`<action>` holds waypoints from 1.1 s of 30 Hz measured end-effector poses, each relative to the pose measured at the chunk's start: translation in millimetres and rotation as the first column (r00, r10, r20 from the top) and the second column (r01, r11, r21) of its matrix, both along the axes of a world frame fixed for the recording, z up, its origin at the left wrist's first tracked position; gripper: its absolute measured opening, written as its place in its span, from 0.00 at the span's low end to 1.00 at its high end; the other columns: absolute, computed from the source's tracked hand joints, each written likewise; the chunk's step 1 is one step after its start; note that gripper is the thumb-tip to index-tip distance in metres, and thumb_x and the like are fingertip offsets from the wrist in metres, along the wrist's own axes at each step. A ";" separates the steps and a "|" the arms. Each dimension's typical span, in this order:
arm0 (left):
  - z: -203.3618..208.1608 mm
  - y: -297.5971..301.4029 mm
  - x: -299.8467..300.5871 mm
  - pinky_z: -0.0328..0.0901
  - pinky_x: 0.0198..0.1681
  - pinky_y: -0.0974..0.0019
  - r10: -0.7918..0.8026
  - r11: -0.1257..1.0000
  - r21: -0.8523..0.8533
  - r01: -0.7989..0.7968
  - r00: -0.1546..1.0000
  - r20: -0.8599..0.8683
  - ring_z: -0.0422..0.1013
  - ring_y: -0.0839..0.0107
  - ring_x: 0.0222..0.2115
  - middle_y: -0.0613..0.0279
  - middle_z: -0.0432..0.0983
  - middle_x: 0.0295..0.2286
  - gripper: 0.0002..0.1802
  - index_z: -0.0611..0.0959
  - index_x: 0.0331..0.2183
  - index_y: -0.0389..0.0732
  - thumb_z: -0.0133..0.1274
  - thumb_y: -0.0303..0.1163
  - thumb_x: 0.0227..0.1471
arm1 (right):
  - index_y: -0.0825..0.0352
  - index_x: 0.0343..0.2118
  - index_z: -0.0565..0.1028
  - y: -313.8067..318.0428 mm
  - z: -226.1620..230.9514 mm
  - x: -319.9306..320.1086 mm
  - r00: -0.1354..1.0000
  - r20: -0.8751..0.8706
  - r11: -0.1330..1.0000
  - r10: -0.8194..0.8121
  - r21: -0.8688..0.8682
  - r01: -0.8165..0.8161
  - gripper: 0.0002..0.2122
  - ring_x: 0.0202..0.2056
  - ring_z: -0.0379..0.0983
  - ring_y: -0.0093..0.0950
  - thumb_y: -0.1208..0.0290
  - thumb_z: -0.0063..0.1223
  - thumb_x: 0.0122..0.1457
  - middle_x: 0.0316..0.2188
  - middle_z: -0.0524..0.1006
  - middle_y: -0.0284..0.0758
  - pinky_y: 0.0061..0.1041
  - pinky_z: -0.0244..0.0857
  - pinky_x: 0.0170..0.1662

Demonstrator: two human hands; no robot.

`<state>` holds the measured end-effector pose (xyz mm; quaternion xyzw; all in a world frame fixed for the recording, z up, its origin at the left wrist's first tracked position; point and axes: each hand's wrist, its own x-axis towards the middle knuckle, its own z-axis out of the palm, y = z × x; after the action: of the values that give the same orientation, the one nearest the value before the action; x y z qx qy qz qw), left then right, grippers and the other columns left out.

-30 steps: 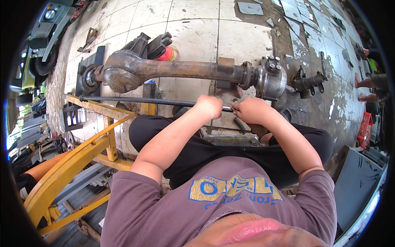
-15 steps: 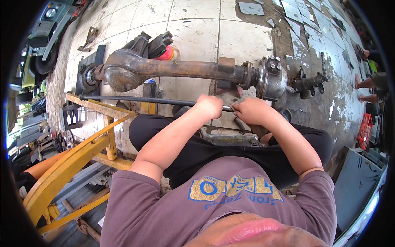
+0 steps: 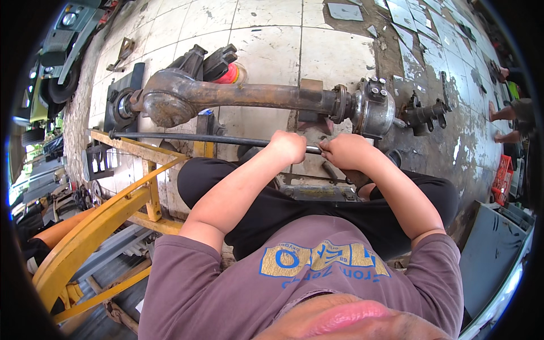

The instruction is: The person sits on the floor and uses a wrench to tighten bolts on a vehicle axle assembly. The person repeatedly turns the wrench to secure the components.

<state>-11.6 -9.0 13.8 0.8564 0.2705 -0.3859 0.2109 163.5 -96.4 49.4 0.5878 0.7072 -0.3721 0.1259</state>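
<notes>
A long dark steel rod [image 3: 198,137] lies level across my lap side, just in front of a rusty vehicle axle housing [image 3: 255,95]. Around the rod near its right end, my left hand [image 3: 289,147] is closed. A short bright stretch of metal shows between my hands. My right hand [image 3: 347,151] is closed at the rod's right end, thumb against the metal; its other fingers are mostly hidden. The rod's far left end rests by the yellow frame. Bolts top the round hub [image 3: 374,107] at the axle's right.
A yellow steel frame [image 3: 122,207] stands close at my left. Right of the hub lies a dark metal part [image 3: 425,118]. Behind the axle sits a red-and-clear container [image 3: 231,75]. A grey cabinet [image 3: 493,243] and red crate [image 3: 502,180] are at the right.
</notes>
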 end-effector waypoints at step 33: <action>-1.9 -0.2 0.6 0.73 0.46 0.53 -0.002 1.000 0.003 0.002 1.000 0.000 0.80 0.57 0.42 0.54 0.83 0.39 0.20 0.81 0.46 0.42 0.56 0.42 0.53 | 0.57 0.44 0.82 -3.5 5.5 -1.4 0.999 -0.003 0.999 -0.033 -0.011 0.033 0.15 0.38 0.81 0.44 0.56 0.46 0.65 0.35 0.83 0.42 0.45 0.74 0.43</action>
<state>-11.0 -9.2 11.9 0.8570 0.2703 -0.3858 0.2090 162.1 -99.9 54.9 0.5981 0.6957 -0.3788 0.1218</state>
